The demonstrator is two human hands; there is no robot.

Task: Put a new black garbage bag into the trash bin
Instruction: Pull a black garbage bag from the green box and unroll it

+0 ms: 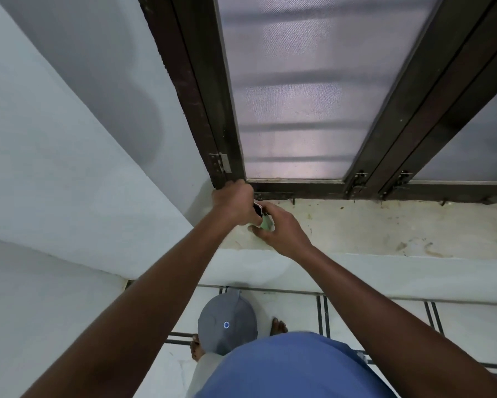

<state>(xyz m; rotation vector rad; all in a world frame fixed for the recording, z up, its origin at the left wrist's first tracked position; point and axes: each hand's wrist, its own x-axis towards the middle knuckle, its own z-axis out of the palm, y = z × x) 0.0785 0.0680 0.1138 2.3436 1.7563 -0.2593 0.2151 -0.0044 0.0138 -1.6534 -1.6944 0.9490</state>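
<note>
Both hands at the stone windowsill's [385, 228] left corner, left hand [235, 201] closed on a small dark item, right hand [281, 228] pinching a pale green packet [266, 224]; risk: dropping it onto the lidded grey bin [227, 323] below.

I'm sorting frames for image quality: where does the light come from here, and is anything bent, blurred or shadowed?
Head view: daylight comes through the frosted window, with dim bars behind it; a soft shadow falls on the left wall; the wide lens bows the window frame; the hands and the small thing they hold at the sill are slightly blurred.
</note>
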